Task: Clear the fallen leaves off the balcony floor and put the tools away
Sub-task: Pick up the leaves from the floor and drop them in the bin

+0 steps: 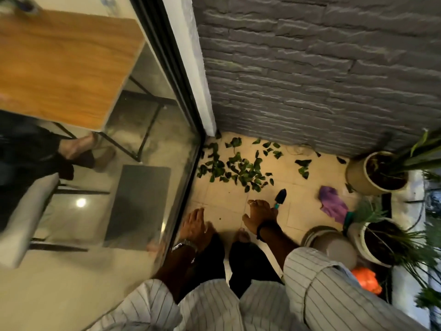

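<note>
A: Status?

B: Start of the job, by the look of it. The leaves (pixel 235 164) are all on the balcony floor (pixel 222 206), nothing gathered yet. Person stands at the sliding door (pixel 188 149), looking down.

A: Hands?

B: Left hand (pixel 195 225) hangs with fingers spread, holding nothing. Right hand (pixel 260 215) is fingers-down, loose, over the handle end of a small trowel (pixel 279 197). It overlaps the handle in the view; I can't tell whether it touches. No fingers visibly wrapped round it, so I read the grip as open.

A: Where's the pile?

B: Green, flat, heart-shaped leaves, fresh rather than dry. Dense patch near the door track, in the corner under the grey stone wall (pixel 310 68). Stragglers run right along the wall base toward the potted plant (pixel 379 173).

A: Next move?

B: My guess: grasp the trowel by its teal handle, then crouch and scoop from the dense patch. The blade is narrow, so expect several passes, or pulling strays into the pile first.

A: Anything else down there?

B: A purple cloth (pixel 331 204) lies beside the pots, right of the trowel. An orange object (pixel 366 279) sits low right, too blurred to identify. I see no bin or bag for the leaves.
</note>
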Demonstrator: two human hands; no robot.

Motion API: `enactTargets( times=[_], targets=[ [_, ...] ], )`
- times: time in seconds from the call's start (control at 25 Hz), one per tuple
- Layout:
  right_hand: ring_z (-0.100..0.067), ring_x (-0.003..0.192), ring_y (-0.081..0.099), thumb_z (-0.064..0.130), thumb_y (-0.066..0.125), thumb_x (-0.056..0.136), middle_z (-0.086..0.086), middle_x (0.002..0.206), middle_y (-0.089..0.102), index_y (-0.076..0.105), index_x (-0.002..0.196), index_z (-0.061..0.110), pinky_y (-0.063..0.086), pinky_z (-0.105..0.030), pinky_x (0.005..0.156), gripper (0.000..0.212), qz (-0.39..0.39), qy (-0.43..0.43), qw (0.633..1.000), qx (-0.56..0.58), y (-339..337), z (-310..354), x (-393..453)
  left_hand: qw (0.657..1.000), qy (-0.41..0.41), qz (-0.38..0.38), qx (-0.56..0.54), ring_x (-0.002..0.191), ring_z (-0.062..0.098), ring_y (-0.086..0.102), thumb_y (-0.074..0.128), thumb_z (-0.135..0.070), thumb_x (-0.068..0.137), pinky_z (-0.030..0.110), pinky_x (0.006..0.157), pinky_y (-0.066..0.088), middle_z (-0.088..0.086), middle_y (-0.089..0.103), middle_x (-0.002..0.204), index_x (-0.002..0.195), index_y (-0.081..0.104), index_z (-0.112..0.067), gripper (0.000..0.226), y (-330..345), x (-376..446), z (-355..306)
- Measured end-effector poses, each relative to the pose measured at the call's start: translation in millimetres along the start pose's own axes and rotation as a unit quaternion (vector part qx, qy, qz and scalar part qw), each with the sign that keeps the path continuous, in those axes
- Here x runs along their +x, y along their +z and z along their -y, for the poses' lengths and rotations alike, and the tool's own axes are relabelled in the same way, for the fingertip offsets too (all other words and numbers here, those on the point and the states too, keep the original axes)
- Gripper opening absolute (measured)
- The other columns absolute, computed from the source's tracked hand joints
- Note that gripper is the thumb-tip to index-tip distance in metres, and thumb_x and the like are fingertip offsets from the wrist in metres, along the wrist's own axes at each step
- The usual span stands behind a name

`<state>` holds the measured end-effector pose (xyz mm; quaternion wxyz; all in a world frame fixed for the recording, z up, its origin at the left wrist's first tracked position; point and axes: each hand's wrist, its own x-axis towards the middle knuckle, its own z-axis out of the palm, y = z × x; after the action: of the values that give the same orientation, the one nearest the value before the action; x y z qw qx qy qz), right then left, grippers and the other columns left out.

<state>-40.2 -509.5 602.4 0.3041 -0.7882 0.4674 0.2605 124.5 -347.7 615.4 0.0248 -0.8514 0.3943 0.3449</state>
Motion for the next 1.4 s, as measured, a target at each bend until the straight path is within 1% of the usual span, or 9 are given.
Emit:
enactTargets(
  times=[0.08,0.24,0.68,0.88,1.0,1.08,1.2,1.24,1.4],
  targets=[
    [-0.026,0.143,0.029,0.044,0.05,0.094,-0.004,0.15,0.039,0.037,0.149,0.024,0.025,-0.052,0.114,0.06,0.015,-0.007,1.0,0.0,0,-3,16,1.0,-0.013,0.02,0.001,0.149,0.025,0.026,0.027,-0.067,0.086,0.035,0.121,0.02,0.008,0.027,0.163,0.158,0.022,-0.014,0.089,2,6,4],
    [-0.026,0.142,0.03,0.044,0.052,0.094,-0.002,0.149,0.041,0.039,0.147,0.025,0.027,-0.052,0.114,0.058,0.035,-0.024,0.999,-0.007,-4,-6,32,0.999,-0.031,0.037,0.006,0.15,0.025,0.026,0.045,-0.051,0.098,0.038,0.119,0.025,0.006,0.024,0.164,0.158,0.021,-0.016,0.074,9,14,9],
    [-0.021,0.143,0.029,0.045,0.049,0.096,0.002,0.15,0.041,0.041,0.147,0.026,0.027,-0.049,0.114,0.056,0.073,-0.032,0.992,-0.094,22,7,71,0.994,-0.044,-0.015,-0.097,0.146,0.028,0.033,0.051,-0.044,0.097,0.036,0.118,0.027,0.011,0.033,0.16,0.156,0.028,-0.012,0.071,19,51,7],
    [-0.02,0.141,0.036,0.048,0.048,0.094,0.003,0.146,0.046,0.047,0.142,0.029,0.033,-0.046,0.11,0.052,0.033,-0.109,0.988,-0.099,89,36,143,0.988,-0.024,-0.033,-0.146,0.126,0.035,0.059,0.047,-0.039,0.095,0.047,0.103,0.047,0.014,0.061,0.138,0.14,0.056,-0.009,0.055,103,82,42],
    [-0.023,0.127,0.055,0.048,0.06,0.082,0.001,0.131,0.064,0.067,0.123,0.027,0.047,-0.049,0.096,0.046,0.045,-0.153,0.978,-0.135,163,25,222,0.993,-0.047,-0.002,-0.105,0.146,0.027,0.038,0.038,-0.037,0.103,0.042,0.117,0.03,0.007,0.042,0.156,0.152,0.04,-0.015,0.054,175,146,71],
    [-0.026,0.134,0.049,0.051,0.048,0.089,-0.002,0.138,0.06,0.065,0.128,0.024,0.04,-0.051,0.102,0.05,0.061,-0.153,0.974,-0.157,193,10,249,0.996,-0.044,-0.002,-0.082,0.141,0.027,0.045,0.032,-0.04,0.1,0.04,0.114,0.037,0.008,0.047,0.152,0.147,0.048,-0.012,0.058,205,170,84],
    [-0.025,0.146,0.03,0.058,0.003,0.081,-0.003,0.153,0.043,0.053,0.139,0.02,0.024,-0.049,0.114,0.086,0.066,-0.15,0.975,-0.153,203,-16,249,0.997,-0.018,0.069,-0.011,0.112,0.035,0.068,0.039,-0.044,0.083,0.045,0.087,0.057,0.015,0.07,0.123,0.124,0.069,-0.004,0.065,225,182,93],
    [-0.024,0.147,0.027,0.057,0.002,0.08,-0.003,0.154,0.041,0.051,0.14,0.021,0.022,-0.048,0.114,0.086,0.069,-0.143,0.976,-0.15,202,-25,247,0.997,-0.016,0.074,-0.007,0.119,0.036,0.064,0.038,-0.046,0.083,0.046,0.093,0.054,0.016,0.066,0.129,0.131,0.064,-0.004,0.069,224,187,94],
    [-0.02,0.15,0.016,0.042,0.04,0.096,0.002,0.16,0.03,0.036,0.15,0.022,0.02,-0.048,0.117,0.058,0.108,-0.097,0.976,-0.162,196,-55,244,0.992,-0.052,0.106,-0.037,0.149,0.028,0.027,0.023,-0.057,0.086,0.041,0.118,0.026,0.008,0.03,0.162,0.158,0.025,-0.015,0.083,200,215,84]
  ],
)
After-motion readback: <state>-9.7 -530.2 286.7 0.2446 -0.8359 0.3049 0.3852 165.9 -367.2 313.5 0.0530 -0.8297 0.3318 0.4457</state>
